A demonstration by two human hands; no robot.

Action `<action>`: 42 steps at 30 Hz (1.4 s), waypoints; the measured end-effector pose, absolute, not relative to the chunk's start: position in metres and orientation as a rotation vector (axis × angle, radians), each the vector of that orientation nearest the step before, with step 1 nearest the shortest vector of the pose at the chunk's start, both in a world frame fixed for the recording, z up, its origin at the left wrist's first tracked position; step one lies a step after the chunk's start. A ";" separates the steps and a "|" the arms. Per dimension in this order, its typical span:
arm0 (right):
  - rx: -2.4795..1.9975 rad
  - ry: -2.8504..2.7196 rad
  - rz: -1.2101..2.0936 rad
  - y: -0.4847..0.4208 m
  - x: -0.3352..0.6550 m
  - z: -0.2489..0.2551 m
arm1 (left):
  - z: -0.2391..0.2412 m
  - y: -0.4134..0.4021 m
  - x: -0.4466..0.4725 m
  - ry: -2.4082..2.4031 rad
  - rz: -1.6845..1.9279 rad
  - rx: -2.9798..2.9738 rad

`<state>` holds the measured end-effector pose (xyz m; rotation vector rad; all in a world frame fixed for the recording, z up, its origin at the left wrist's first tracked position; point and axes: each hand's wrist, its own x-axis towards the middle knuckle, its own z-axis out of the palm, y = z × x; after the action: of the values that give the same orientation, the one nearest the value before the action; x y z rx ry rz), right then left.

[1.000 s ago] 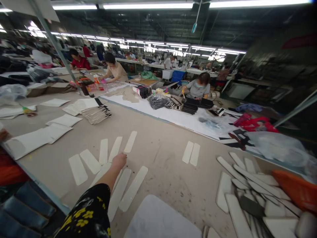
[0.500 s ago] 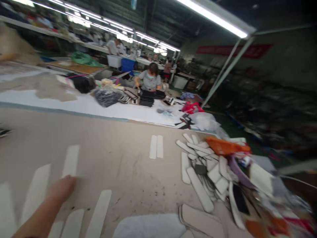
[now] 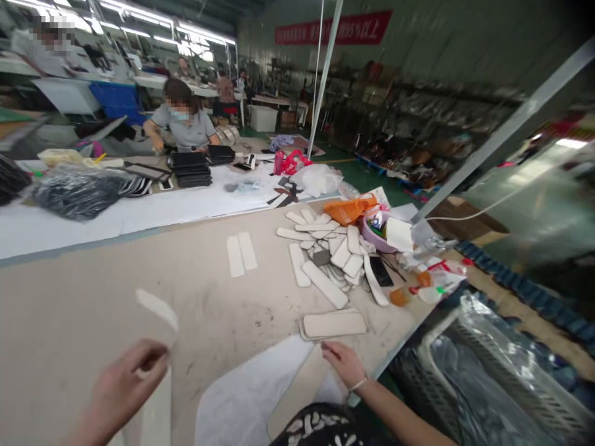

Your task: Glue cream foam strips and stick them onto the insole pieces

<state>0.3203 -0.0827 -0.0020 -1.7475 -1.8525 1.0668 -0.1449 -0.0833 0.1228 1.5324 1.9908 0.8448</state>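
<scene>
My left hand (image 3: 132, 381) is over the left part of the table, thumb and fingers closed in a pinch. From its fingertips a white strip (image 3: 158, 308) rises in a bend, slightly blurred. Below that hand lies another white strip (image 3: 158, 406), partly covered by it. My right hand (image 3: 344, 363), with a bracelet at the wrist, pinches the top end of a long beige panel (image 3: 295, 390) with rounded ends. The panel slants over a white sheet (image 3: 232, 396). Just beyond the right fingers lies a small stack of beige panels (image 3: 334, 324).
Two white strips (image 3: 240, 254) lie side by side mid-table. A heap of padded pieces (image 3: 332, 251) sits at right, beside a lilac basin (image 3: 372, 238) and orange bag (image 3: 348, 209). A plastic crate (image 3: 446, 378) stands off the right edge. A co-worker (image 3: 186, 124) sits across.
The view has swung right and down, bringing my right hand and the beige panel into sight. My left hand now has a bent white strip at its fingertips.
</scene>
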 end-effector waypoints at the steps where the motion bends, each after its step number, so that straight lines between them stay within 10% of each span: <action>1: -1.749 -1.743 1.161 -0.078 0.318 0.000 | 0.134 -0.091 -0.125 1.934 0.816 1.597; 14: -1.454 -0.858 1.861 -0.062 0.347 0.022 | 0.167 -0.128 0.066 1.502 0.633 1.370; 42: -1.911 -1.970 1.146 -0.060 0.368 -0.061 | -0.025 -0.228 0.093 2.052 0.331 0.850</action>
<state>0.3681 -0.0603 -0.0614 -1.9112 -1.9697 1.1460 0.0935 -0.2284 -0.0252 0.8497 2.0523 0.3311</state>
